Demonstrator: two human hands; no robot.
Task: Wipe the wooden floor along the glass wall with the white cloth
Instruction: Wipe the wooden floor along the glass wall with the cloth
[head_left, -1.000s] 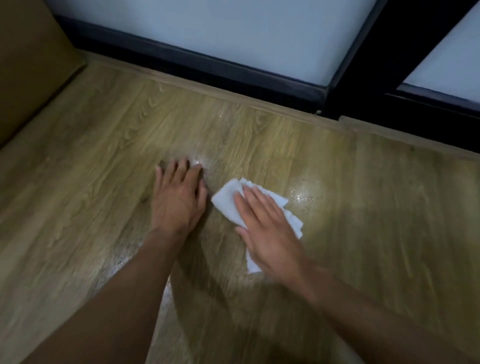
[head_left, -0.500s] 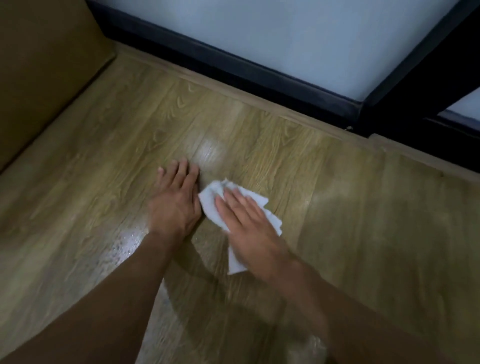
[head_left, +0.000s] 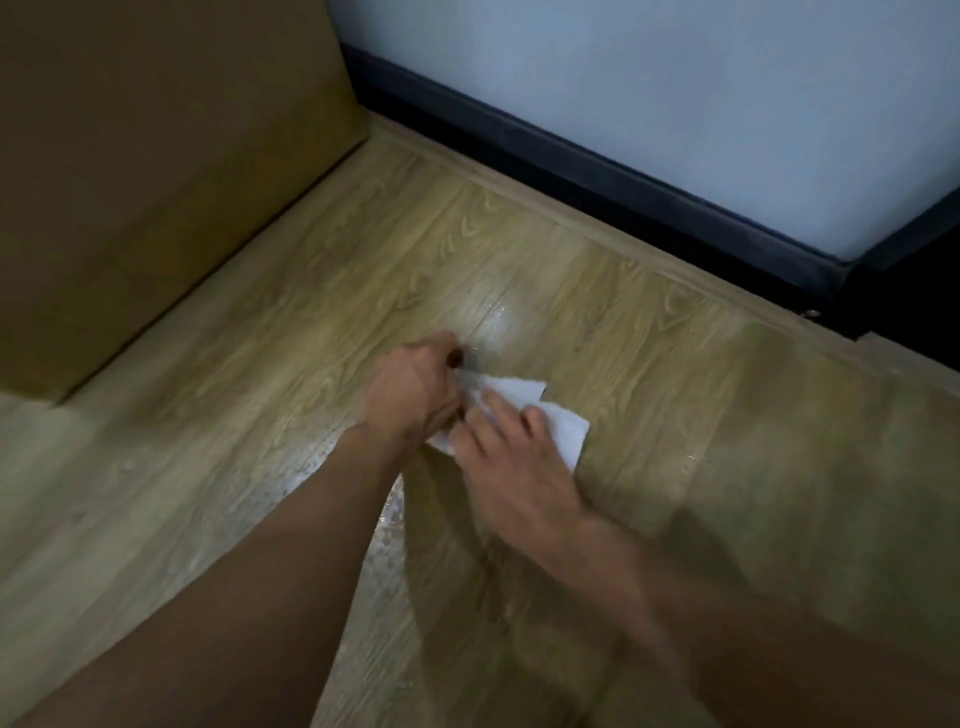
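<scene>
The white cloth (head_left: 563, 428) lies crumpled on the wooden floor (head_left: 701, 405), a short way in front of the glass wall (head_left: 675, 104). My right hand (head_left: 514, 467) presses on it from above with fingers spread and fairly straight. My left hand (head_left: 415, 389) sits at the cloth's left edge with its fingers curled, and it appears to grip that edge. The cloth's left part is hidden under both hands. The picture is blurred by motion.
A dark frame (head_left: 571, 171) runs along the bottom of the glass wall. A tall brown panel (head_left: 156, 156) stands on the left and meets the wall in a corner. Wet shine (head_left: 498, 322) shows on the planks just beyond the hands.
My left hand went from lying flat on the floor beside the cloth to curling at the cloth's edge. My right hand slid the cloth left, and the view swung towards the corner.
</scene>
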